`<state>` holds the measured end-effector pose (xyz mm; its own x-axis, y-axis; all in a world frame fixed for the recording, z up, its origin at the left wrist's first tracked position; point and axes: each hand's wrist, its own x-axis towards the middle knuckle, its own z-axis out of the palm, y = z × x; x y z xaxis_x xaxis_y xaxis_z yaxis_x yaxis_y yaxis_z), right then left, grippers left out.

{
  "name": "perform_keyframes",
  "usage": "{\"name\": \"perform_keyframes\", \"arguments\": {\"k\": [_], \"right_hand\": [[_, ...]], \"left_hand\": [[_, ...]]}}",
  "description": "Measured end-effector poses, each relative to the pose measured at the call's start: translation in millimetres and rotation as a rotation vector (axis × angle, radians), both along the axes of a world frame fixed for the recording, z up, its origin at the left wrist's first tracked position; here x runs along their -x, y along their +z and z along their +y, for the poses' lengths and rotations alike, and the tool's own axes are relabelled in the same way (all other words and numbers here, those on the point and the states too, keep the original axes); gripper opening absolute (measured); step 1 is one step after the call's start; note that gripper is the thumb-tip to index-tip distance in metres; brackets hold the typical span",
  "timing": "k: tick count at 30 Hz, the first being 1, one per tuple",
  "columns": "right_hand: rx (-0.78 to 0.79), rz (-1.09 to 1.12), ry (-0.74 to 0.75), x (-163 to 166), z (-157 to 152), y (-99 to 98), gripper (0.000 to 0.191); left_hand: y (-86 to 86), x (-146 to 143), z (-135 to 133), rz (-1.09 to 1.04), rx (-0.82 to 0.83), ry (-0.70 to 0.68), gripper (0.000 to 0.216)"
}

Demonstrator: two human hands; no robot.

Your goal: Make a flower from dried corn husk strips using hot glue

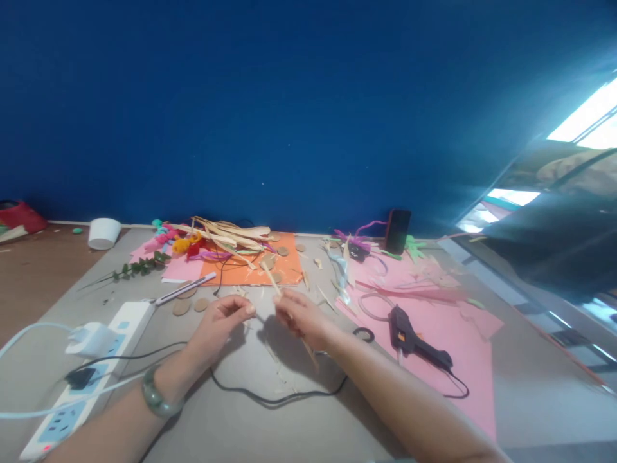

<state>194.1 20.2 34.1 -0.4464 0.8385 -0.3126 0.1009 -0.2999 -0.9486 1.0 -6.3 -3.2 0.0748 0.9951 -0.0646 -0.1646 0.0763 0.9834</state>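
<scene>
My left hand is low over the grey table, fingers curled and pinched near the thumb; what they pinch is too small to make out. A green bangle sits on that wrist. My right hand is closed round a thin pale straw strip that runs up-left from the fingers, its other end poking out below the hand. The two hands are almost touching.
A black glue gun lies on pink paper at right, its cable looping under my arms. A white power strip is at left. Orange paper, straw strips, pipe cleaners, cardboard discs, a white cup and a phone are farther back.
</scene>
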Motion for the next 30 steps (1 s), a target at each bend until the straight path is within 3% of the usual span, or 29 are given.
{"name": "perform_keyframes", "arguments": {"k": [3, 7, 12, 18, 26, 30], "right_hand": [[-0.159, -0.096, 0.179, 4, -7, -4.3, 0.035], [-0.276, -0.149, 0.242, 9, -14, -14.0, 0.044], [-0.241, -0.162, 0.216, 10, -15, -20.4, 0.051], [-0.133, -0.100, 0.178, 8, -14, -11.1, 0.049], [0.091, 0.062, -0.045, 0, 4, -4.7, 0.046], [-0.019, -0.078, 0.125, 3, -2, -8.8, 0.043]], "left_hand": [[-5.7, -2, -1, -0.015, 0.014, -0.046, 0.021], [-13.2, -4, -1, 0.023, 0.030, -0.087, 0.024], [-10.6, -7, -2, 0.022, 0.039, -0.083, 0.025], [-7.2, -3, -2, 0.095, -0.008, -0.105, 0.019], [-5.1, 3, 1, 0.031, -0.002, -0.018, 0.019], [-5.9, 0, 1, -0.009, 0.009, -0.031, 0.020]]}}
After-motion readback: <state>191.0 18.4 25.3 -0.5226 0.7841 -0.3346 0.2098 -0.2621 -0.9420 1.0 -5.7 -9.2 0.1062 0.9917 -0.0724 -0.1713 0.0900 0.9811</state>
